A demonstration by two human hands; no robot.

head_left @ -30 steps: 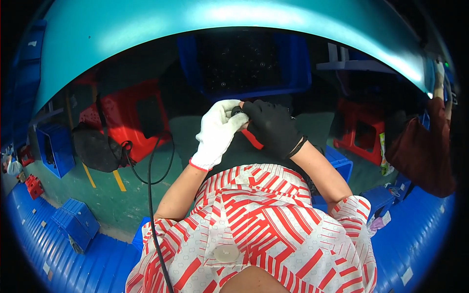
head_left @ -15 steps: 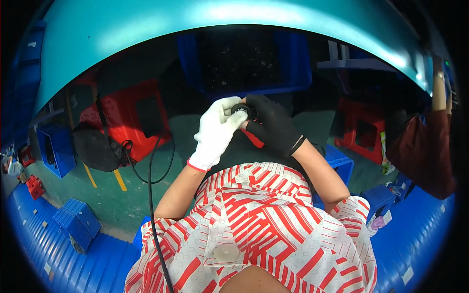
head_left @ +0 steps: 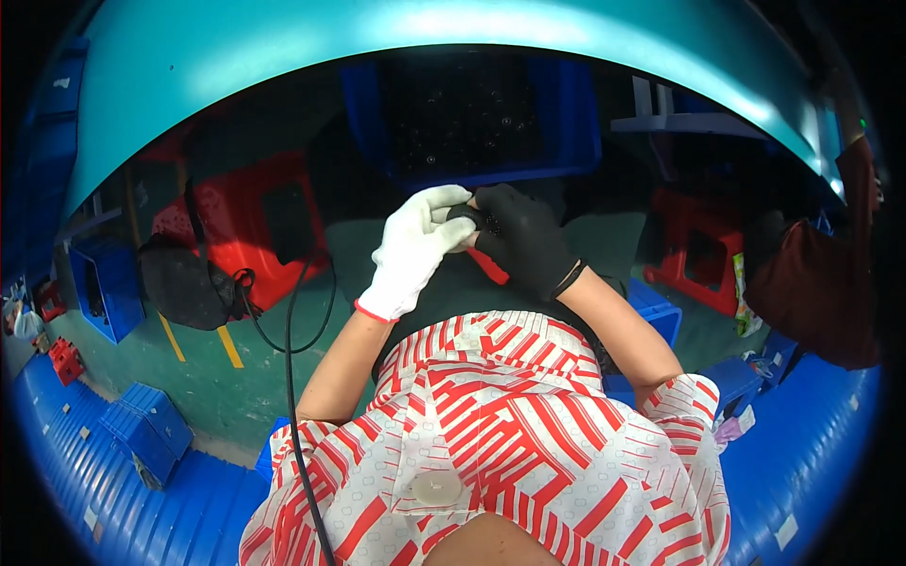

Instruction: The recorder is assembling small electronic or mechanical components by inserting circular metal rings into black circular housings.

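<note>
My left hand, in a white glove with a red cuff edge, pinches a small black round part between thumb and fingers. From the other side my right hand, in a black glove with bare fingertips, closes on the same part and covers much of it. Its exact kind does not show. Both hands meet above my lap, in front of the teal bench edge. Just below the right hand, a red piece shows against dark cloth; I cannot tell whether it is held.
A blue crate holding small dark pieces stands beyond my hands. The teal bench arches above it. Red stools stand left and right, with a black bag by the left one. A black cable runs down my left side. Another person's dark red sleeve is at right.
The black part has turned: its pale toothed centre showed before, and a dark textured side faces up now. My hands stay nearly in place. The other person's arm at right has shifted.
</note>
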